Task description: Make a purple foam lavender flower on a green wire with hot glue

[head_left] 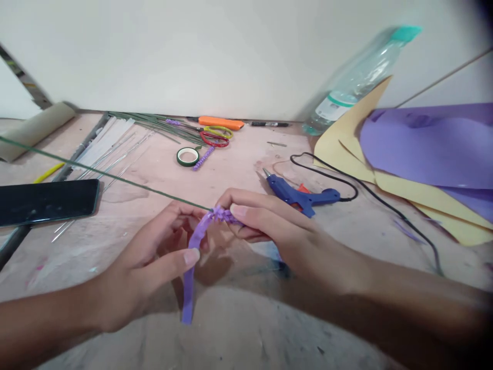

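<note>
My right hand (269, 221) pinches a wrapped, frilly purple piece (221, 214) between thumb and fingers. A long green wire (142, 185) runs from this piece up to the left edge of the view. From the same piece a purple strip (188, 293) hangs down toward me. My left hand (162, 252) is closed round the strip, its thumb lying against the strip's side; its other fingertips are partly hidden behind the strip.
A blue glue gun (296, 194) with a black cord lies beyond my right hand. Farther back are green tape (188, 156), red-handled scissors (214, 137) and an orange cutter (221, 123). A phone (50, 202) lies left; a bottle (346, 97) and purple sheets (431, 146) are right.
</note>
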Demonstrator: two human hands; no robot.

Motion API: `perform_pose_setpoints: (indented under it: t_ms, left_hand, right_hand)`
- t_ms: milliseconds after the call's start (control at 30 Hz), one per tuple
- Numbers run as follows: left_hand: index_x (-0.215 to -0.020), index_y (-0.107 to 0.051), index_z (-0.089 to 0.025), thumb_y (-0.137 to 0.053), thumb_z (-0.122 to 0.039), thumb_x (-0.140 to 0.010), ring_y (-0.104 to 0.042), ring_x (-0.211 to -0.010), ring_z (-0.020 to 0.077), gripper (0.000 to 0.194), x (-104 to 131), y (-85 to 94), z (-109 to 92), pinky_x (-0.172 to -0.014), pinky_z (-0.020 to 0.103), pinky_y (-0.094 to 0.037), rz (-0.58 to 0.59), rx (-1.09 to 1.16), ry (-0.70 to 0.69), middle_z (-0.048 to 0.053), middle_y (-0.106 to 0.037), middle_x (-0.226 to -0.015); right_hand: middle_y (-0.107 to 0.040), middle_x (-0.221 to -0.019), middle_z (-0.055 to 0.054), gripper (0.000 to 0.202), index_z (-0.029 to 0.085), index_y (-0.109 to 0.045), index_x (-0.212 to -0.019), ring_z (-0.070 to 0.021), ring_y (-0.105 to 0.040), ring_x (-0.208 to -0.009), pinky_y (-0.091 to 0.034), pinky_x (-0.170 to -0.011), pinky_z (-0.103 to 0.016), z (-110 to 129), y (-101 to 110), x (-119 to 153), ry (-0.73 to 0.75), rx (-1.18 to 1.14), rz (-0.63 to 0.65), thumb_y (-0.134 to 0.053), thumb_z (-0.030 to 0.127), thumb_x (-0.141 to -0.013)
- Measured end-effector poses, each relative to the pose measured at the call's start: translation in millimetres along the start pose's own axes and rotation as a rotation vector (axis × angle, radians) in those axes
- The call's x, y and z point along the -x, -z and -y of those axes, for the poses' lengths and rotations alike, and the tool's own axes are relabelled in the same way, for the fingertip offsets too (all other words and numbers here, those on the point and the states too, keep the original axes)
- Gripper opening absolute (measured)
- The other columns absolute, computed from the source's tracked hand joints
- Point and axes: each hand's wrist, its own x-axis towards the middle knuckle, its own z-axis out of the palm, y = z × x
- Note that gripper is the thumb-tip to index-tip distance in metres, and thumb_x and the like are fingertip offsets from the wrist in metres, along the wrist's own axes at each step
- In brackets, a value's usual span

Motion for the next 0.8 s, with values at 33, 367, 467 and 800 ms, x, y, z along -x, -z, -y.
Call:
perform_pose_setpoints:
  t_ms: [33,367,467,800]
  left_hand:
    - [-0.123,-0.063,-0.026,-0.069,-0.035,-0.096,-0.063,-0.101,0.0206,0.029,-1,-0.1,0,-0.09,0.032,-0.049,0.008,0.046,-0.003,0.003,-0.067,-0.107]
    - [-0.124,-0.069,-0.023,-0.067,-0.022,-0.099,-0.074,-0.089,0.0154,0.024,-8,-0.7,-4,-0.075,0.021,-0.054,0.086,0.246,0.048,0.003,-0.081,-0.094]
    - [-0.125,-0.07,-0.025,-0.068,-0.021,-0.1,-0.075,-0.091,0.0152,0.026,-8,0.3,-5,-0.078,0.021,-0.055,0.089,0.278,0.068,0.003,-0.082,-0.095]
    - [-0.123,-0.076,-0.027,-0.069,-0.02,-0.099,-0.079,-0.1,0.0199,0.026,-6,-0.5,-6,-0.093,0.027,-0.06,0.082,0.267,0.072,0.003,-0.084,-0.101]
  right_hand:
    - [-0.064,-0.087,-0.001,0.028,0.021,-0.058,-0.082,-0.0167,-0.06,-0.088,-0.045,-0.083,-0.028,-1,-2,-1,0.021,-0.022,-0.011,-0.044,0.031,-0.104]
    - [-0.065,-0.073,0.0,0.026,0.02,-0.051,-0.084,-0.0134,-0.055,-0.061,-0.041,-0.058,-0.028,-12,-13,-8,-0.114,-0.297,0.098,-0.045,0.034,-0.106]
    - [-0.06,-0.069,0.001,0.026,0.02,-0.052,-0.085,-0.0129,-0.054,-0.058,-0.04,-0.055,-0.027,-14,-12,-6,-0.143,-0.256,0.052,-0.046,0.036,-0.105]
    - [-0.052,-0.059,0.006,0.029,0.018,-0.056,-0.079,-0.0067,-0.043,-0.05,-0.035,-0.047,-0.02,-19,-12,-2,-0.042,-0.107,-0.048,-0.05,0.032,-0.103]
